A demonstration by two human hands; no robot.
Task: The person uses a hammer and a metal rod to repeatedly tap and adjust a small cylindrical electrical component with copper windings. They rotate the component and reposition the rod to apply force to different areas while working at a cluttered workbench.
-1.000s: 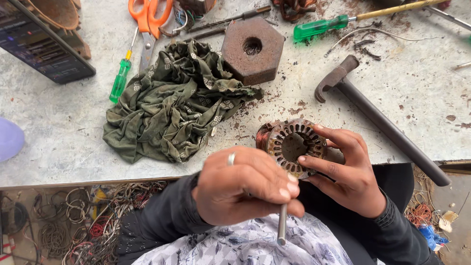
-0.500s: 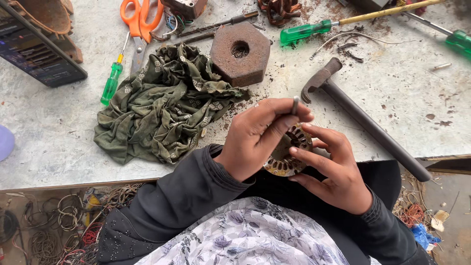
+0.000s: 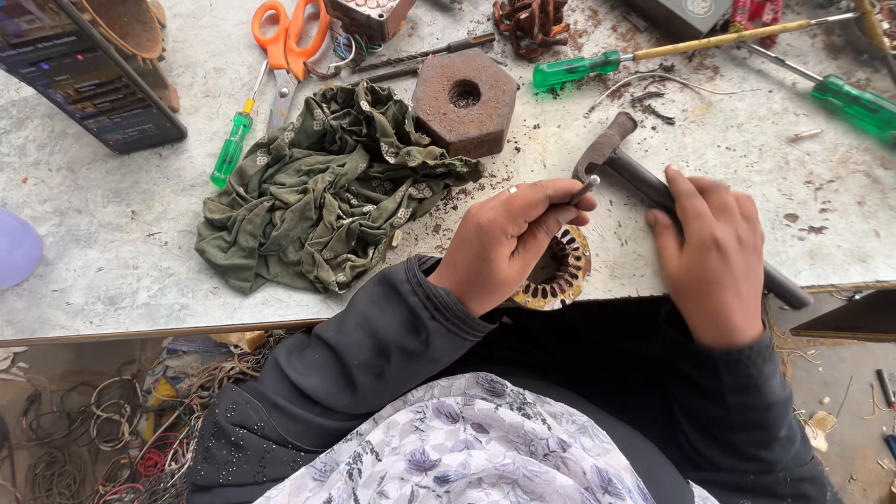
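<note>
Only the head view here, looking straight down at the bench.

Big change from half a second ago: the right hand (image 3: 711, 254) has let go of the stator core (image 3: 556, 271) and gone over to the hammer (image 3: 672, 198). It's now lying flat across the handle, fingers spread and draped over it, not really closed round it yet, so I'd call it touching rather than gripping. A moment back both hands were bunched up around the core.

The left hand (image 3: 509, 238) is closed on a thin metal rod (image 3: 583, 189), pinched between thumb and fingers, with the tip poking out toward the hammer head. The core now sits on the near edge of the table (image 3: 112, 271), partly hidden under that left hand, with nobody actually holding it.

To me that reads as the picking-at-it stage giving way to striking: rod as punch, hammer coming up.

Around it: crumpled green cloth (image 3: 322, 191) to the left, rusty hex block (image 3: 465, 101) just beyond it, orange scissors (image 3: 285, 37) and green-handled screwdrivers (image 3: 579, 67) at the far side.
</note>
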